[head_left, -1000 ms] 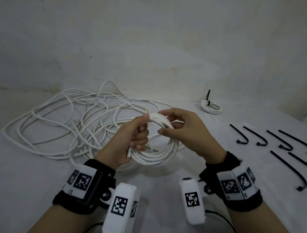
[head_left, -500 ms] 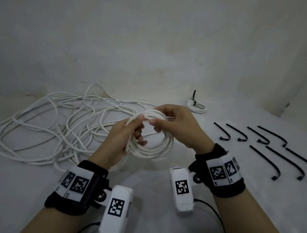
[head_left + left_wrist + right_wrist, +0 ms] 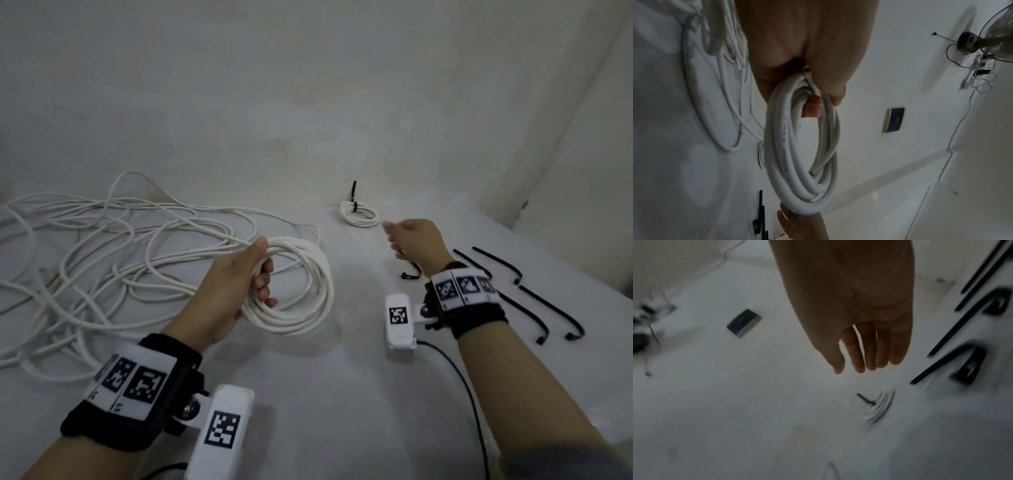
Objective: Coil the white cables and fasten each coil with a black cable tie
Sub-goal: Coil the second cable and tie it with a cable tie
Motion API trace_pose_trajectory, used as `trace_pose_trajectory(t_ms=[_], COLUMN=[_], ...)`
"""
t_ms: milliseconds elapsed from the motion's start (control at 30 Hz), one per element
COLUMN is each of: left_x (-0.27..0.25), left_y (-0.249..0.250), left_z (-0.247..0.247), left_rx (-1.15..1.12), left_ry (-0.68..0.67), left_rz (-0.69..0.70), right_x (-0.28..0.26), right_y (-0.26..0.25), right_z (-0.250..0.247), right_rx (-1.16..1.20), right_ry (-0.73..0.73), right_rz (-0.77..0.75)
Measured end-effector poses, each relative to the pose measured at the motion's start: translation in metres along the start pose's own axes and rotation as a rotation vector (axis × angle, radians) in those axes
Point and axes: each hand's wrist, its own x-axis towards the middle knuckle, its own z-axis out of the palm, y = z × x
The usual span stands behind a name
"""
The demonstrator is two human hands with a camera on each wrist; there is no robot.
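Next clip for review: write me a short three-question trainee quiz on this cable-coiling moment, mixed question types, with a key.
1. True or false: the right hand holds a cable tie.
2. Which hand grips the fresh coil? A) left hand B) right hand C) both
3. Fill in: the finished small coil at the back is bound with a black ____.

Key: 1 false, it is empty, fingers straight, beside the loose cable ties. 2 A. 3 cable tie.

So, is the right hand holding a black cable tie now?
No, the right hand is open and empty, its fingers straight above the black cable ties.
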Motion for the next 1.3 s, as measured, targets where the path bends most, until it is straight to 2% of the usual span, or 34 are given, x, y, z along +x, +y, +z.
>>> trace_pose_trajectory(t_ms=[100, 167, 267, 400, 500, 533, 600, 700, 767, 833, 900, 1033, 1167, 1300], left_x=[0.001, 0.001, -0.001, -0.001, -0.001, -0.001, -0.002, -0.004, -0.006, -0.008, -0.009, -0.008, -0.009, -0.007], left_y=[-0.009, -0.011, -0.009, -0.008, -0.008, -0.008, -0.008, -0.008, -0.008, -0.008, -0.009, -0.011, -0.014, -0.016], left_z=[-0.004, -0.006, -0.008, -0.011, -0.012, -0.012, -0.012, -0.011, -0.011, -0.011, -0.012, -0.013, -0.012, -0.015], left_rx=[0.034, 0.066, 0.075, 0.067, 0.072, 0.069, 0.057, 0.037, 0.042, 0.05, 0.055, 0.097, 0.171, 0.323], left_ry=[0.003, -0.008, -0.011, 0.006, 0.024, 0.021, 0.005, -0.043, -0.069, -0.081, -0.081, -0.086, -0.124, -0.14], left_rz=[-0.006, -0.01, -0.006, 0.003, 0.018, 0.019, 0.015, 0.007, 0.007, 0.015, 0.028, 0.093, 0.143, 0.235], right_x=[0.033, 0.038, 0.043, 0.046, 0.043, 0.043, 0.036, 0.003, -0.025, -0.048, -0.062, -0.073, -0.074, -0.078], right_y=[0.024, 0.032, 0.041, 0.044, 0.039, 0.035, 0.018, -0.016, -0.038, -0.056, -0.068, -0.072, -0.063, -0.05], right_z=[-0.013, -0.015, -0.016, -0.014, -0.008, -0.002, 0.014, 0.041, 0.059, 0.071, 0.074, 0.068, 0.069, 0.074], right_rx=[-0.508, -0.683, -0.685, -0.693, -0.688, -0.676, -0.43, -0.153, -0.087, -0.07, -0.039, 0.192, 0.345, 0.42], right_ry=[0.047, 0.027, -0.03, -0.119, -0.065, -0.056, -0.143, -0.157, -0.227, -0.297, -0.393, -0.586, -0.631, -0.653], right_rz=[0.104, 0.173, 0.238, 0.247, 0.23, 0.192, 0.09, -0.177, -0.352, -0.445, -0.431, -0.194, -0.04, 0.037])
